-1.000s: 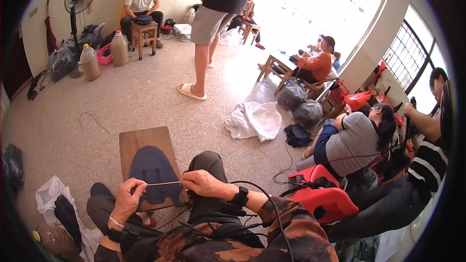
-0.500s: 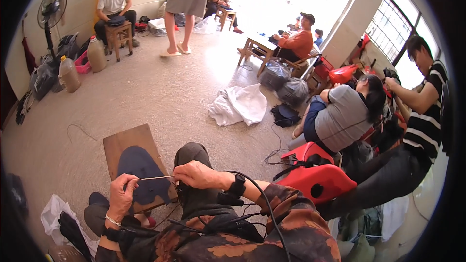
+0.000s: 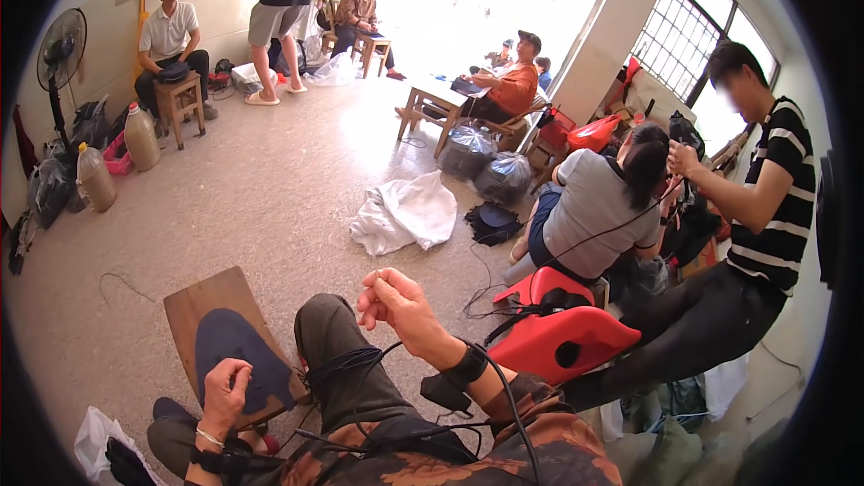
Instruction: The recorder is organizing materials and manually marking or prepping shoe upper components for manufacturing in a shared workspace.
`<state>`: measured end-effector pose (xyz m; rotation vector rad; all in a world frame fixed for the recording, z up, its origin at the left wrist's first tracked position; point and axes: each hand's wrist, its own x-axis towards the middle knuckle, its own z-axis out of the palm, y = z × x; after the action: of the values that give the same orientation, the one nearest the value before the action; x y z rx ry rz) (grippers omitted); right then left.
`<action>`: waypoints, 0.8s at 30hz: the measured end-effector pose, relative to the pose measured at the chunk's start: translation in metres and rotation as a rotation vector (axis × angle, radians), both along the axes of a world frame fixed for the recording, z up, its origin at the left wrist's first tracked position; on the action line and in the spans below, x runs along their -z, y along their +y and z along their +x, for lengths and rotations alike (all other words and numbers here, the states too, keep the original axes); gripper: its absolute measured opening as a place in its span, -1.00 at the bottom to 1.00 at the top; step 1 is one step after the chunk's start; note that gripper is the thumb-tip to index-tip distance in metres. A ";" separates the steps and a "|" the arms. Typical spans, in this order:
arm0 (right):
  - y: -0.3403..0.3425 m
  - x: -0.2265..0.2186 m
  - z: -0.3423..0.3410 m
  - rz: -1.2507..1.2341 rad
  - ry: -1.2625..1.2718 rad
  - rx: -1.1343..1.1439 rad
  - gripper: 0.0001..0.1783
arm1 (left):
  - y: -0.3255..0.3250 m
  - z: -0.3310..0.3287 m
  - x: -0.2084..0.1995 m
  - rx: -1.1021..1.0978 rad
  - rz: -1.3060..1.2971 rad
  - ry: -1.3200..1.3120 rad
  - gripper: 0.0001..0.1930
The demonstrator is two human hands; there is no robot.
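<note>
A wooden board [image 3: 184,306] stands low in front of me, at the left. On it lies a dark blue, rounded piece of cloth [image 3: 225,342]. My left hand [image 3: 225,391] is over the cloth's near part, thumb and fingers pinched together; what they hold, if anything, is too small to make out. Raised above and beyond my right knee, my right hand [image 3: 402,313] has thumb and forefinger pressed together, the other fingers curled. Nothing I can name shows between its fingertips. No cord can be made out between the two hands.
A white cloth [image 3: 405,214] lies on the floor ahead. To my right are a red plastic seat [image 3: 567,328], a seated person [image 3: 598,207] and a standing person [image 3: 765,189]. Black cables [image 3: 504,387] cross my lap and right arm. A white bag [image 3: 94,441] lies at lower left.
My right hand has moved up and to the right, away from the left. The pale cord stretched between them no longer shows. My left hand is slightly lower, and the whole view has shifted.
</note>
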<state>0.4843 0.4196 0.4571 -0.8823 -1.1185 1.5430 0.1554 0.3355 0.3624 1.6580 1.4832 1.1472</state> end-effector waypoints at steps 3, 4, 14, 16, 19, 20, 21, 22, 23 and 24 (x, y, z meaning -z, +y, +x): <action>-0.001 -0.011 0.003 -0.089 0.232 0.103 -0.80 | -0.002 0.004 0.004 0.043 0.012 0.048 -0.93; 0.000 -0.014 0.005 -0.086 0.306 0.170 -0.80 | -0.002 0.004 0.006 0.057 0.013 0.071 -0.94; 0.004 -0.043 0.009 0.259 0.161 0.394 -0.79 | -0.015 -0.004 0.013 0.052 0.014 0.122 -0.94; 0.003 -0.039 0.004 0.212 0.167 0.326 -0.79 | -0.017 -0.005 0.014 0.044 0.009 0.124 -0.92; 0.004 -0.039 -0.005 0.111 0.176 0.258 -0.79 | -0.021 -0.007 0.014 0.034 0.005 0.132 -0.94; 0.007 -0.040 -0.004 0.144 0.174 0.263 -0.79 | -0.022 -0.008 0.014 0.039 0.001 0.145 -0.94; 0.011 -0.041 -0.004 0.177 0.171 0.268 -0.79 | -0.023 -0.009 0.015 0.044 -0.004 0.156 -0.93; 0.015 -0.044 -0.006 0.194 0.171 0.282 -0.79 | -0.023 -0.011 0.017 0.041 -0.001 0.158 -0.93; 0.017 -0.048 -0.010 0.190 0.173 0.275 -0.79 | -0.024 -0.011 0.015 0.035 -0.004 0.159 -0.93; 0.019 -0.053 -0.016 0.189 0.205 0.279 -0.79 | -0.024 -0.010 0.012 0.037 -0.028 0.168 -0.93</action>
<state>0.4681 0.4388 0.5098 -0.7014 -0.9321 1.2449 0.1450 0.3114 0.3506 1.7919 1.5568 0.9825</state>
